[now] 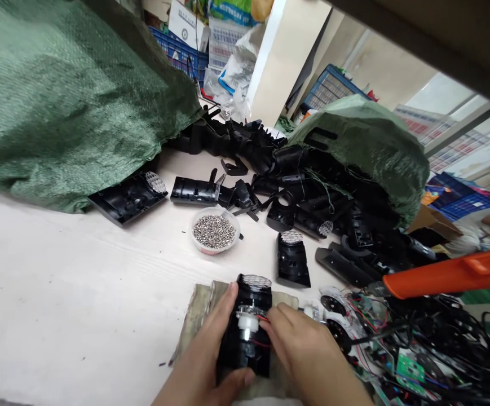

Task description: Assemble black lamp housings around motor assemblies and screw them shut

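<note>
The right hand is pinching a red wire, sitting nearer it than the left hand, which is curling around the black plastic housing; that is lying between them over cloth, long axis pointing forward.

Your black half-shell faces open side up over the cloth, its mesh end at the cloth's far edge; inside sits a white cylindrical part, thin red wire beside it.
</note>
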Available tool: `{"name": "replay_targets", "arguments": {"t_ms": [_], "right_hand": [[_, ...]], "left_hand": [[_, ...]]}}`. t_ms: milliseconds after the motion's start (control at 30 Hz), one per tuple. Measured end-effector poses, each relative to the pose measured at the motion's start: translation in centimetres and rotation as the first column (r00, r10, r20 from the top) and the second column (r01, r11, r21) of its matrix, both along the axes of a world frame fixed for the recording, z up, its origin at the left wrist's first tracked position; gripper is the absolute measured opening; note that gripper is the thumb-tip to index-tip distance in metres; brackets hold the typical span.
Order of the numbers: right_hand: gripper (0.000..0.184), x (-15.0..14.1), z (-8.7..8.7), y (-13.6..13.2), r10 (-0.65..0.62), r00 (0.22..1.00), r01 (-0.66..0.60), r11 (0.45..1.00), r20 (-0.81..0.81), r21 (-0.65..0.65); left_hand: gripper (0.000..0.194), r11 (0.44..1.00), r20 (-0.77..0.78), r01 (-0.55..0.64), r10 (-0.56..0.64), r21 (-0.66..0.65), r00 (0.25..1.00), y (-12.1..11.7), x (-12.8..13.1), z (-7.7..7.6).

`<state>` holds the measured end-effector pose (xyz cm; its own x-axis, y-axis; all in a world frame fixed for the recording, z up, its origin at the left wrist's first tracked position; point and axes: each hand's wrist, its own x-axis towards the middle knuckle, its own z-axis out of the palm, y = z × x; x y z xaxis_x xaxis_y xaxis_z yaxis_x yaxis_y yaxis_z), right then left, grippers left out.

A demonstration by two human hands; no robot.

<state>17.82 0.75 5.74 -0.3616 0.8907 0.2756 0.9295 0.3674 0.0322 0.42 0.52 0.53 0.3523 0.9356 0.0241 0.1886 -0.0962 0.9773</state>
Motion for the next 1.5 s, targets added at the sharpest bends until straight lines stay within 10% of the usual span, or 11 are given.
{"name": "replay_targets", "arguments": {"t_ms": [433,800,1300,1500], "right_hand": [[0.018,0.9,3.1,-0.8,-0.200,0.941,0.052,0.882,-0.273,-0.469],[0.015,5.4,3.3,-2.1,-0.151,0.971,0.066,0.914,-0.185,-0.400],[0.013,-0.8,2.7,-2.4,0.109,0.977,-0.136,0.980,-0.182,-0.143],[0.012,-1.2,2.6,-1.8,0.102,0.991,-0.122,0.959,-0.092,-0.255]], "left_hand": [[0.078,0.999,-0.133,0.050,-0.047,0.022,0.990,0.2,-0.4,0.5],[0.073,0.991,-0.263,0.055,-0.020,0.126,0.965,0.3,-1.6,0.1],[0.088,0.957,-0.242,0.049,0.023,0.287,0.970,0.3,-1.0,-0.7],[0.084,0.952,-0.286,0.048,0.042,0.303,0.957,0.6,-0.9,0.0]]}}
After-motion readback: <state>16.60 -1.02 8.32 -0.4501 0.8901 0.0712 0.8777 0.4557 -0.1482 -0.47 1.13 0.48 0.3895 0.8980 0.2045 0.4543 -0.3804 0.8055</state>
